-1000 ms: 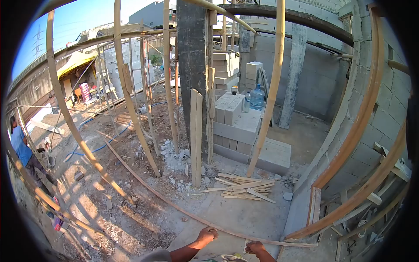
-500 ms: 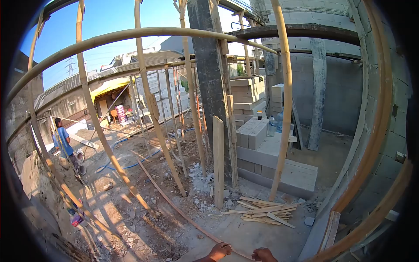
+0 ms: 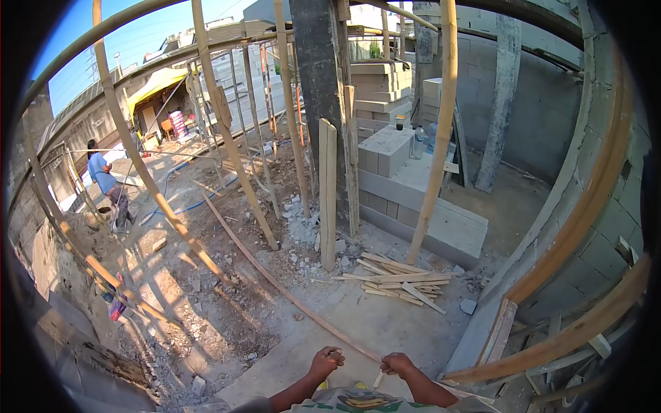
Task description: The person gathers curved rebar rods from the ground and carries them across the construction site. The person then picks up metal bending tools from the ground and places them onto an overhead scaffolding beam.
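Note:
My left hand (image 3: pixel 327 362) is closed, its fingers pinched together above the concrete floor; what they hold, if anything, is too small to make out. To its right, my right hand (image 3: pixel 397 365) is also closed. A short pale sliver (image 3: pixel 378 379) shows just below its fingers, its kind unclear. A long thin brown strip (image 3: pixel 279 283) runs from the rubble ground toward my right hand and passes behind it in view; whether the hand touches it I cannot tell. Beyond the hands lies a pile of thin wooden sticks (image 3: pixel 399 279).
Bamboo poles (image 3: pixel 434 138) stand around a dark column (image 3: pixel 318 89). Pale blocks (image 3: pixel 427 213) form a low stack, with a cup (image 3: pixel 399 122) on top. Timber framing (image 3: pixel 551 354) curves along the right. A person in a blue shirt (image 3: pixel 102 172) stands far left.
The view has tipped downward, so my hands, forearms and shirt show more fully and higher in view. Both hands remain closed. The person at far left has turned and stands more upright.

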Available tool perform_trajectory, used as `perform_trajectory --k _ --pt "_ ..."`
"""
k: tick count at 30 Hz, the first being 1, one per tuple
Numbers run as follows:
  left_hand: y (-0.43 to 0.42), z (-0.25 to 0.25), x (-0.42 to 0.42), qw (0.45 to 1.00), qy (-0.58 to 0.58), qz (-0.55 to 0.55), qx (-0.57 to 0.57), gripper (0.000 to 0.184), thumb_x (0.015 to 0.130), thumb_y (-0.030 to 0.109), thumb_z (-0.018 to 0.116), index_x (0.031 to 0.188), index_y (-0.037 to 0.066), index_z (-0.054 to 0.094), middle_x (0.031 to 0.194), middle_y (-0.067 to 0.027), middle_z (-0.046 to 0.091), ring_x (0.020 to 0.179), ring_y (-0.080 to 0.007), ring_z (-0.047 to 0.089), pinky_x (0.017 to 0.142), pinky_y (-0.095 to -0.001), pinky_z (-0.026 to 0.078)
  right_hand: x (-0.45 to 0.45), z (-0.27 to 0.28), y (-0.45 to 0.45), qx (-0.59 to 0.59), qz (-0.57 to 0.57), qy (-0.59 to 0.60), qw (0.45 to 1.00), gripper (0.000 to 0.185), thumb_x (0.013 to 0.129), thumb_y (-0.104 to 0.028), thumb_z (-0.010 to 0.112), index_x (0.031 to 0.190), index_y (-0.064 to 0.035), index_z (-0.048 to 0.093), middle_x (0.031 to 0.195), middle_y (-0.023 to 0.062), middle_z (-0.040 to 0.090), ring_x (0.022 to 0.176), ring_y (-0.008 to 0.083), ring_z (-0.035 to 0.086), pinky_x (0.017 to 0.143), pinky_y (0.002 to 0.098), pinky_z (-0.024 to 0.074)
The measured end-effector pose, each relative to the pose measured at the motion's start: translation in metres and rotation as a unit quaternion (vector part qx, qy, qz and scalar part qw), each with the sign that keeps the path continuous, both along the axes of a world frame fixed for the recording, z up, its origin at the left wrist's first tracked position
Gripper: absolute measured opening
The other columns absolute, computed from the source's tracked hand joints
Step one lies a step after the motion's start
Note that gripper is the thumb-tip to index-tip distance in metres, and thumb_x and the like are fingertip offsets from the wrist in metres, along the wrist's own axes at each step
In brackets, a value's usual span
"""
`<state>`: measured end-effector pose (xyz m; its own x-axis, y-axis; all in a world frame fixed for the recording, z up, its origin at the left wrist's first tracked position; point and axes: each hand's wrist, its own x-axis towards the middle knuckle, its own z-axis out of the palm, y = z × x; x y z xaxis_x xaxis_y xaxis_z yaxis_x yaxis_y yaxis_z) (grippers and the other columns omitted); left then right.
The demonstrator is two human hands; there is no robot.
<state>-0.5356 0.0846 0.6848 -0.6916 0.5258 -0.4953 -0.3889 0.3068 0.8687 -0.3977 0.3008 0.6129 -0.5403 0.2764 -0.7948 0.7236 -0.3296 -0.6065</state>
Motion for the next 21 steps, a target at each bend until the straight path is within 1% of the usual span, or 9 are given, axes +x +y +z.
perform_trajectory --k 2,5,9,13,14,17,18,21 --pt "-0.002 -0.004 -0.001 1.0 0.0 0.012 -0.004 0.037 0.089 0.031 0.055 0.11 0.001 0.055 0.085 -0.0111 0.066 0.071 -0.0158 0.064 0.061 -0.0264 0.047 -0.003 0.01 0.001 0.005 0.001 0.0 1.0 0.025 0.086 -0.026 0.059 0.096 -0.0034 0.061 0.084 0.0099 0.066 0.075 0.0222 0.065 0.068 0.0365 0.0518" --pt "-0.001 0.0 -0.001 1.0 0.004 0.01 0.007 0.037 0.089 0.031 0.055 0.11 0.0 0.055 0.085 -0.0108 0.066 0.071 -0.0161 0.064 0.06 -0.0264 0.047 -0.005 0.003 0.002 0.016 0.012 0.015 1.0 0.024 0.086 -0.026 0.059 0.095 -0.0036 0.061 0.085 0.0103 0.066 0.076 0.0222 0.065 0.069 0.0361 0.0519" --pt "0.001 0.0 -0.001 0.999 0.032 -0.013 0.02 0.038 0.089 0.03 0.055 0.111 -0.001 0.055 0.085 -0.0117 0.066 0.071 -0.0167 0.064 0.06 -0.0269 0.047 -0.005 0.011 -0.001 0.018 -0.002 0.011 1.0 0.024 0.086 -0.025 0.059 0.095 -0.0032 0.06 0.085 0.0107 0.066 0.077 0.023 0.066 0.07 0.0361 0.052" --pt "0.0 0.003 -0.006 0.999 0.026 -0.023 0.025 0.038 0.088 0.029 0.055 0.11 -0.002 0.054 0.084 -0.0121 0.065 0.07 -0.0167 0.064 0.061 -0.0271 0.048 0.001 0.007 -0.005 0.017 -0.012 0.009 1.0 0.025 0.086 -0.026 0.059 0.095 -0.0025 0.061 0.085 0.0118 0.067 0.075 0.0232 0.066 0.068 0.0364 0.0527" --pt "-0.001 0.003 -0.008 0.999 0.023 -0.025 0.028 0.037 0.088 0.029 0.056 0.11 -0.002 0.054 0.084 -0.012 0.065 0.07 -0.0167 0.064 0.061 -0.0271 0.047 0.002 0.007 -0.007 0.024 -0.013 0.007 1.0 0.025 0.085 -0.025 0.06 0.095 -0.0024 0.061 0.085 0.0117 0.067 0.073 0.0229 0.066 0.067 0.0363 0.0529" --pt "-0.004 0.005 -0.019 0.999 0.017 -0.033 0.024 0.037 0.088 0.029 0.056 0.109 -0.001 0.054 0.085 -0.0112 0.065 0.071 -0.0162 0.063 0.061 -0.0272 0.047 0.004 0.002 -0.013 0.025 -0.031 0.012 0.999 0.025 0.083 -0.027 0.06 0.09 -0.0039 0.061 0.08 0.0095 0.067 0.067 0.0181 0.065 0.057 0.0299 0.0506" --pt "-0.005 0.009 -0.022 0.999 0.018 -0.036 0.019 0.037 0.088 0.03 0.056 0.11 0.0 0.054 0.086 -0.0105 0.065 0.072 -0.0162 0.062 0.062 -0.0274 0.047 0.003 0.008 -0.016 0.032 -0.029 0.008 0.999 0.025 0.082 -0.027 0.06 0.092 -0.0039 0.06 0.08 0.0094 0.067 0.066 0.0181 0.065 0.056 0.03 0.0502" --pt "-0.013 0.003 -0.026 0.999 0.006 -0.036 0.012 0.038 0.087 0.031 0.057 0.11 0.0 0.054 0.087 -0.0101 0.065 0.072 -0.0162 0.062 0.062 -0.0277 0.047 -0.003 0.009 -0.023 0.031 -0.031 0.0 0.999 0.024 0.084 -0.024 0.06 0.095 -0.0028 0.061 0.084 0.0101 0.067 0.07 0.0209 0.065 0.063 0.0339 0.0521"
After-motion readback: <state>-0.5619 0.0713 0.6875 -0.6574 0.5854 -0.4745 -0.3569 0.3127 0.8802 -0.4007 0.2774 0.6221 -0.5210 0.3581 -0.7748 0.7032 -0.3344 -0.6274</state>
